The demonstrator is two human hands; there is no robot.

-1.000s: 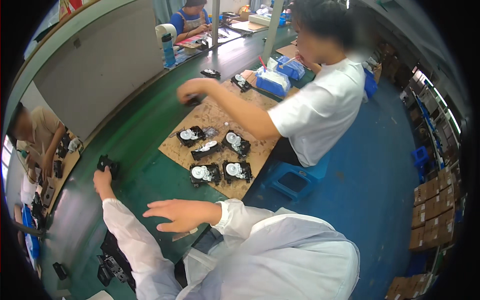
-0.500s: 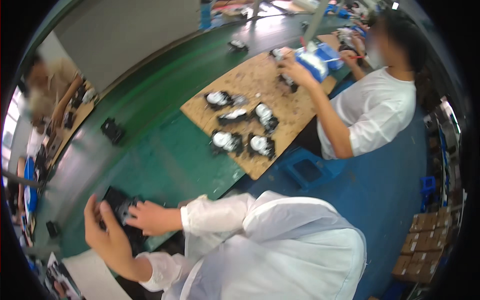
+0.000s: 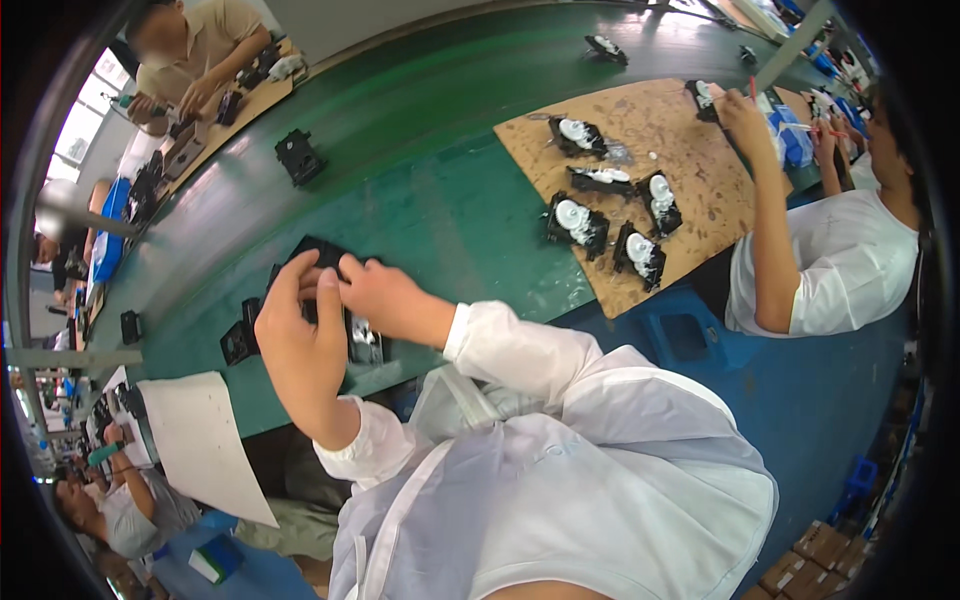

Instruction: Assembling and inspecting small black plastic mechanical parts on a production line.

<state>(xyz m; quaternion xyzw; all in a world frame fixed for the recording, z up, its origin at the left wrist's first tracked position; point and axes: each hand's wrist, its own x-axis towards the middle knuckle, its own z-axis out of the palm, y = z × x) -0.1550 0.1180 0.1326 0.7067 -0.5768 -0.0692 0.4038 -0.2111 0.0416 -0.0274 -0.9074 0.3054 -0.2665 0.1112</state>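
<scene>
Close to the near edge of the green worktop [image 3: 440, 230], our two bare hands meet, fingertip to fingertip or nearly so. On the left hand [image 3: 300, 350], the fingers [image 3: 288, 285] bend loosely, the thumb reaching toward the right hand [image 3: 390, 300], whose own fingers are bunched. We cannot tell whether anything small is pinched between them. Just behind the hands, partly hidden, lies a black housing [image 3: 322, 246]; below the right hand shows a silvery-faced part [image 3: 366, 342], and we cannot say whether the two are joined. Working well here, in our judgement, means steadying the housing flat with one hand, using light fingertips on the other, and keeping both wrists out of our line of sight. Just left of the left hand sits a small black block [image 3: 238, 343]; nearer us, a white sheet [image 3: 195, 430] overhangs the near edge. Toward the far side, another black part [image 3: 298, 157] lies alone. At the right end, five black gear units [image 3: 577, 222] with white wheels rest on brown cardboard [image 3: 710, 165]; a co-worker's hand [image 3: 742, 120] is beside one more near its far edge.
</scene>
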